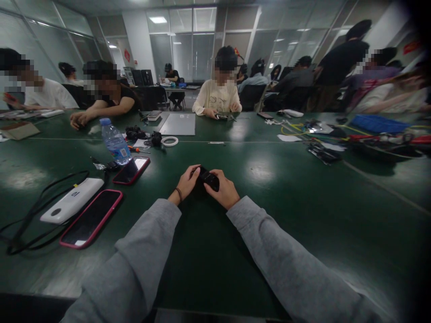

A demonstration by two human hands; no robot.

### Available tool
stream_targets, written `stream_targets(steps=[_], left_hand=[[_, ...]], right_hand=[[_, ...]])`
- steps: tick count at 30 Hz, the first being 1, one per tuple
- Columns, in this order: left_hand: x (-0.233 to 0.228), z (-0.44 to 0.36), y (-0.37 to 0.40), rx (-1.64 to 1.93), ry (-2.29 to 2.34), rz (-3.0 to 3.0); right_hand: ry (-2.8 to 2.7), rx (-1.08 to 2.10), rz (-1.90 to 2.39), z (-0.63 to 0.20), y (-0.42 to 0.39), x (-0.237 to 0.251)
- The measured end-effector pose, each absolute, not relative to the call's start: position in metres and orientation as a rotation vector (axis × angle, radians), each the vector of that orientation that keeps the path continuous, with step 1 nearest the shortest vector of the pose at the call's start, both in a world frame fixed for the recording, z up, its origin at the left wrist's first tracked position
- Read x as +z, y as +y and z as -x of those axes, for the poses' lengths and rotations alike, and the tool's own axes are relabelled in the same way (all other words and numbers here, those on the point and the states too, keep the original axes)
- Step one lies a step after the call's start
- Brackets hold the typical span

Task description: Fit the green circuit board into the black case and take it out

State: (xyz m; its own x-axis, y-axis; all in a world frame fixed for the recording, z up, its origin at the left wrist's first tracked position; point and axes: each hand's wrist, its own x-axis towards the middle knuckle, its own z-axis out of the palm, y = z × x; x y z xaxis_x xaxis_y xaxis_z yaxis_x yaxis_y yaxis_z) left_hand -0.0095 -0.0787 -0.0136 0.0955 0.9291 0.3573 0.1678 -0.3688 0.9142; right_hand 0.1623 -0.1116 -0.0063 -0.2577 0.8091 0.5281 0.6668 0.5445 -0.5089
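Note:
A small black device (pixel 209 178) sits just above the dark green table (pixel 269 211), gripped from both sides. My left hand (pixel 186 183) holds its left end, fingers curled over the top. My right hand (pixel 225 192) clasps its right end with the thumb on top. Both arms wear grey sleeves, and a dark band circles my left wrist. The underside of the device is hidden by my fingers.
To the left lie two pink-cased phones (pixel 91 218) (pixel 131 170), a white power bank (pixel 72 200) with black cable, and a water bottle (pixel 115 141). A tape roll (pixel 169 141), a laptop (pixel 178 124) and cluttered tools (pixel 323 152) lie farther off. Several people sit around the table.

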Motion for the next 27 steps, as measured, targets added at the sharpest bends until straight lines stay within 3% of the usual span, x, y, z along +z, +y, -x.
stream_targets(steps=[11, 19, 27], left_hand=[[-0.020, 0.009, -0.071, 1.303, 0.994, -1.426], [-0.017, 0.010, -0.071, 1.309, 0.986, -1.440], [-0.015, 0.013, -0.073, 1.407, 1.069, -1.405]], right_hand=[[-1.501, 0.036, 1.169, -0.184, -0.101, 0.003], [-1.416, 0.392, 1.280, -0.201, -0.072, -0.024], [-1.427, 0.398, 1.388, -0.202, -0.072, -0.027]])
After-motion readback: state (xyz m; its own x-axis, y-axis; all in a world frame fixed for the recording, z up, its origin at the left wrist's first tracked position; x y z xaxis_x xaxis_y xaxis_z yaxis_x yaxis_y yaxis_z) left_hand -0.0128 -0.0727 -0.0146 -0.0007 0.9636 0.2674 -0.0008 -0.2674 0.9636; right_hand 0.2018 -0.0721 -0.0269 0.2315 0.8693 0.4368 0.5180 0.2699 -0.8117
